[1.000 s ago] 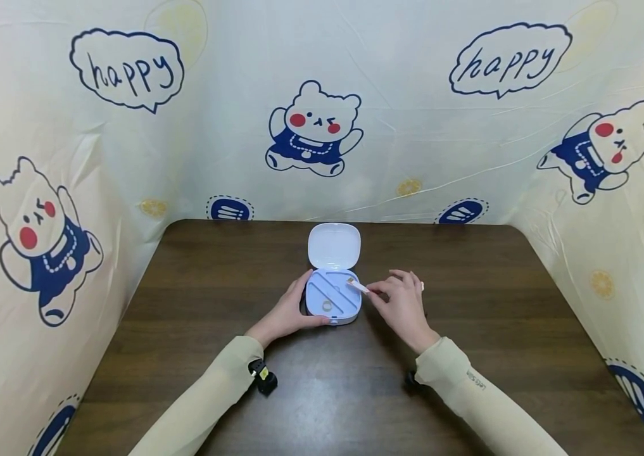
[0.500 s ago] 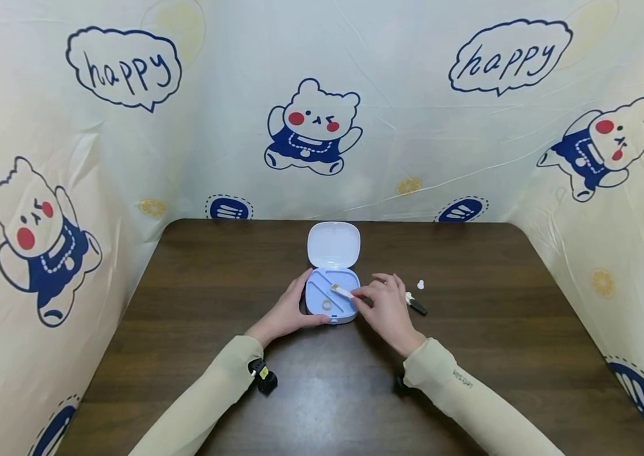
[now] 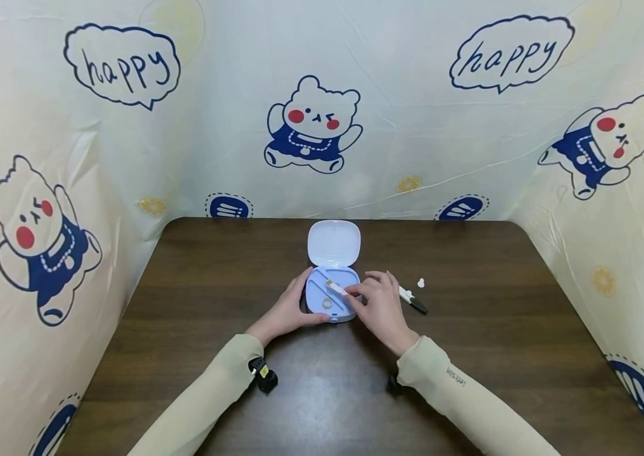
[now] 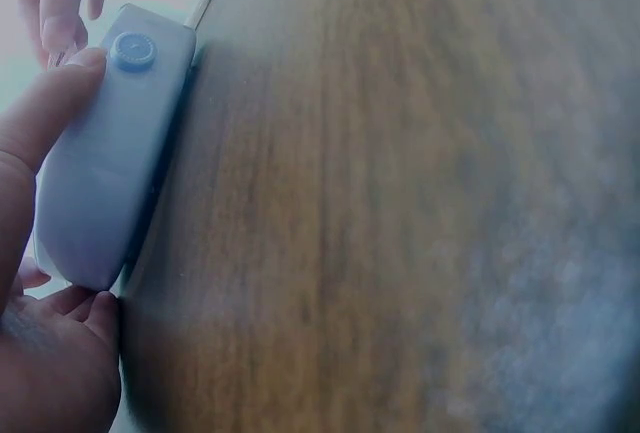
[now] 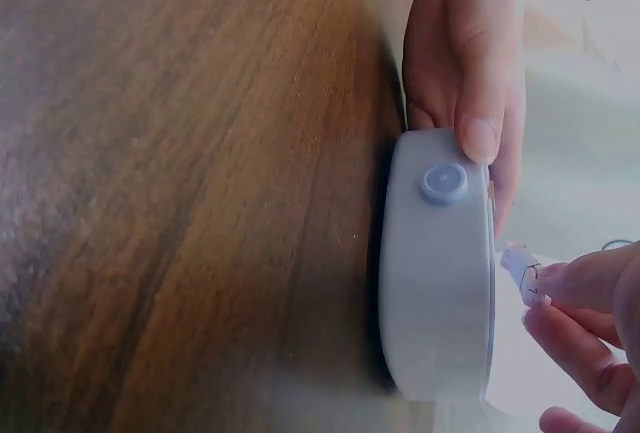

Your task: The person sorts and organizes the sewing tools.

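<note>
A light blue case (image 3: 315, 307) with diagonal dividers stands on the table, its white lid (image 3: 334, 243) raised at the back. My left hand (image 3: 285, 310) grips its left side, thumb along the front near the round button (image 4: 133, 51). Inside, toward the front, lies a small gold-coloured ring (image 3: 327, 303). With thumb and fingertips, my right hand (image 3: 381, 310) pinches a short white stick-like piece with a gold-coloured end (image 3: 335, 287), held over the open compartments and pointing back-left. The right wrist view has that white piece (image 5: 524, 273) just above the case's rim.
Right of my right hand lies a slim white stick with a black end (image 3: 415, 302), partly hidden by the hand. A small white piece (image 3: 421, 282) is behind it on the brown wooden table (image 3: 230, 253). A printed cloth (image 3: 401, 76) hangs around the table's back and sides.
My right hand has moved left with the white piece, from the case's right edge to over its middle. The black-ended stick has come into view. My left hand keeps its place.
</note>
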Tool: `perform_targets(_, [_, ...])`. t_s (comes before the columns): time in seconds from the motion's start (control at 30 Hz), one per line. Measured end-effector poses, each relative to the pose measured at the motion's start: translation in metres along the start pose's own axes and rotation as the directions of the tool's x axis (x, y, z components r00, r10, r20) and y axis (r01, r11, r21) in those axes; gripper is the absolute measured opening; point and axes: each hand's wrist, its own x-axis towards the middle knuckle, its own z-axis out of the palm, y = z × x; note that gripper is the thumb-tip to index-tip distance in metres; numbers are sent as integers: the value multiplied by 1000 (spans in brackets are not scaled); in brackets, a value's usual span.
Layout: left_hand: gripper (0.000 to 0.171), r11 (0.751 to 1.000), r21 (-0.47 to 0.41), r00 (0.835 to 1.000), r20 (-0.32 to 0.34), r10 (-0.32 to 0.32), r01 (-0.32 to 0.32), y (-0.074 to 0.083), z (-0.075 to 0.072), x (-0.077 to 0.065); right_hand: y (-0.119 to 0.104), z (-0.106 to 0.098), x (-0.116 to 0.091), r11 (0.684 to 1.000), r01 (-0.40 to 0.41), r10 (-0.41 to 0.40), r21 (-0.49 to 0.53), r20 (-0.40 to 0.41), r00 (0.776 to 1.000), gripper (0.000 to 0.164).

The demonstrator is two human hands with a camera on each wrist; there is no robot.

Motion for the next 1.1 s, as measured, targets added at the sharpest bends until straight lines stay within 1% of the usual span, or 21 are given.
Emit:
perform_targets(0.17, [123, 1000, 2, 1000, 4, -7, 7, 2, -1, 0, -1, 3, -1, 1000, 10, -11, 7, 36, 999, 9])
perform_targets(0.4, [122, 1000, -5, 1000, 8, -20, 20, 2, -1, -1, -3, 10, -5, 999, 41, -42, 4, 52, 998, 9])
perform_targets(0.53, [122, 1000, -10, 1000, 7, -23, 23, 2, -1, -1, -5, 14, -5, 998, 65, -65, -4, 49, 997, 9])
perform_targets(0.67, [121, 1000, -11, 1000, 4, -21, 21, 2, -1, -1, -7, 16, -5, 995, 95, -95, -18, 28, 995, 8])
perform_targets(0.77, [121, 1000, -12, 1000, 3, -8, 8, 2, -1, -1, -9, 18, -5, 992, 125, -125, -28, 0, 992, 9])
perform_targets(0.87, [121, 1000, -12, 1000, 1, 6, -5, 2, -1, -2, -11, 19, -4, 990, 140, -140, -34, -8, 990, 9])
perform_targets(1.1, [120, 1000, -16, 1000, 3, 9, -9, 4, -1, -2, -15, 22, -2, 988, 136, -136, -78, 9, 991, 9])
